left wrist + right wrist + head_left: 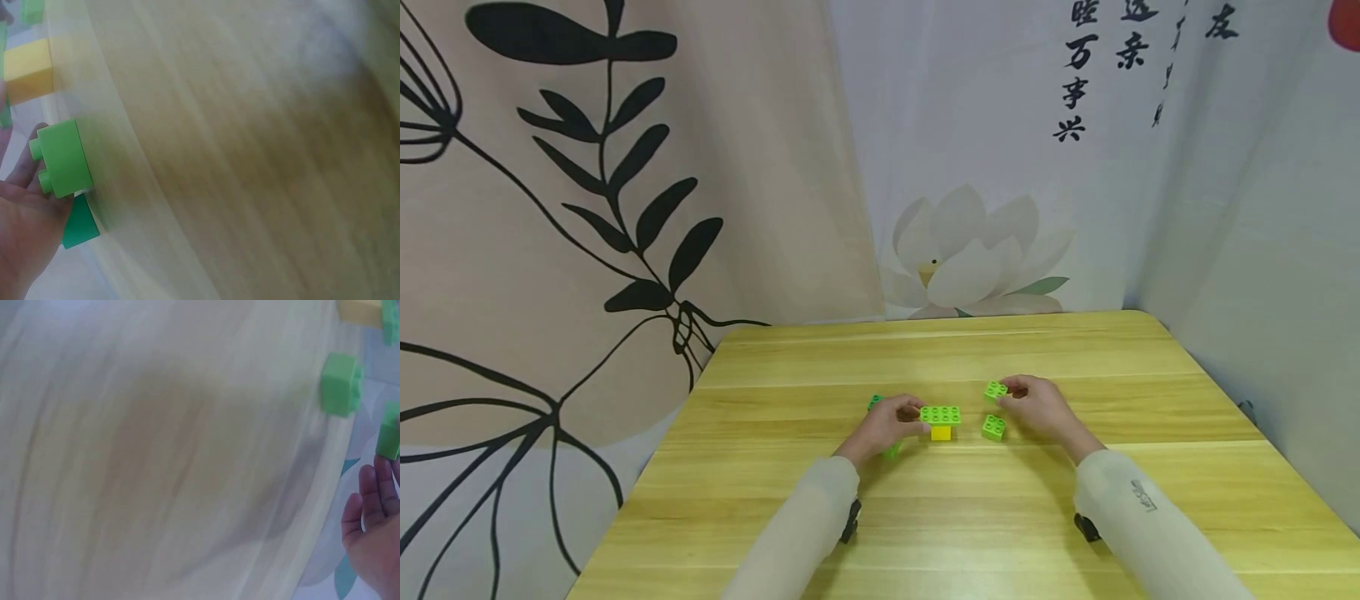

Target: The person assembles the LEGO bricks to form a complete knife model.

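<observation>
My left hand [889,423] holds the left end of a long light-green toy brick [940,415], which sits on top of a yellow brick [941,433]. Between the fingers and thumb of my right hand [1039,406] is a small light-green brick [996,391], raised off the table in the right wrist view. A second small light-green brick [993,427] stands on the table just nearer than it. Close by my left hand, partly covered by it, are another light-green brick [65,159] and a dark-green brick [81,223].
The bricks stand on a wood-grain table [970,525]. Behind its far edge hangs a printed curtain [775,167] with plants, a lotus and written characters; a pale curtain [1262,250] hangs along the right side.
</observation>
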`<state>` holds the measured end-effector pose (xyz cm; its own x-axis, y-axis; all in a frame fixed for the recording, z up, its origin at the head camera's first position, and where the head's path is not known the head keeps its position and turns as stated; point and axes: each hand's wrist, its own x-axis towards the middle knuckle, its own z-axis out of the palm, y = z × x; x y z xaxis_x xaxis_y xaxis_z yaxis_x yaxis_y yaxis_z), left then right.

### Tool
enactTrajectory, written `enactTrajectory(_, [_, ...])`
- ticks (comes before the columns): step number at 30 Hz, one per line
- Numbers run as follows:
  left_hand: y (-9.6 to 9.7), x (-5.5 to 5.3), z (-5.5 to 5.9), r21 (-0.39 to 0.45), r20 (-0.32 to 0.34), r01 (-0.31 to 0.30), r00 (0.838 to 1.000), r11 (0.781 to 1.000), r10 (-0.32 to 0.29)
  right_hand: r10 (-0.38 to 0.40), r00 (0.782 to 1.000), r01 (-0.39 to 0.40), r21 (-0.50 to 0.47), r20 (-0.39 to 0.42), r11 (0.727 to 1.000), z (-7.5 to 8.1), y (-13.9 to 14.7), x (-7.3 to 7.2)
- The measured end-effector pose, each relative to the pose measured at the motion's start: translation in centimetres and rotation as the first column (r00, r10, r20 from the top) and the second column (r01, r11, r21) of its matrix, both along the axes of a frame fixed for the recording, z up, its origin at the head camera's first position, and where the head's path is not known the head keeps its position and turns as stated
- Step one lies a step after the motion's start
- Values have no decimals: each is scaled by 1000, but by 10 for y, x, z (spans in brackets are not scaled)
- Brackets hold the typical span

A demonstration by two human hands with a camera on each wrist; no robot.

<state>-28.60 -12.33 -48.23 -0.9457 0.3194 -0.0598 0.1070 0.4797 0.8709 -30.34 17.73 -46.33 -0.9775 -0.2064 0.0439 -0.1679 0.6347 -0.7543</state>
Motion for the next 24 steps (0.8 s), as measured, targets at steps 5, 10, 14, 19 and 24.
enactTrajectory(5, [0, 0, 1, -1, 3, -5, 1000, 1000, 5, 24, 1000, -24, -20, -2, 1000, 6, -12, 0])
enactTrajectory(10, [0, -1, 1, -6, 2, -3, 1000, 1000, 3, 56, 998, -56, -44, 15, 997, 11, -23, 2])
enactTrajectory(14, [1, -1, 0, -17, -4, -2, 1000, 1000, 2, 84, 996, -82, -60, 20, 995, 13, -31, 3])
enactTrajectory(19, [1, -1, -1, -18, -9, 1, 1000, 1000, -1, 117, 993, -115, -70, 24, 991, 13, -43, 5])
enactTrajectory(24, [2, -1, -1, -25, -1, 0, 1000, 1000, 0, 155, 987, -152, -79, 37, 985, 12, -50, 5])
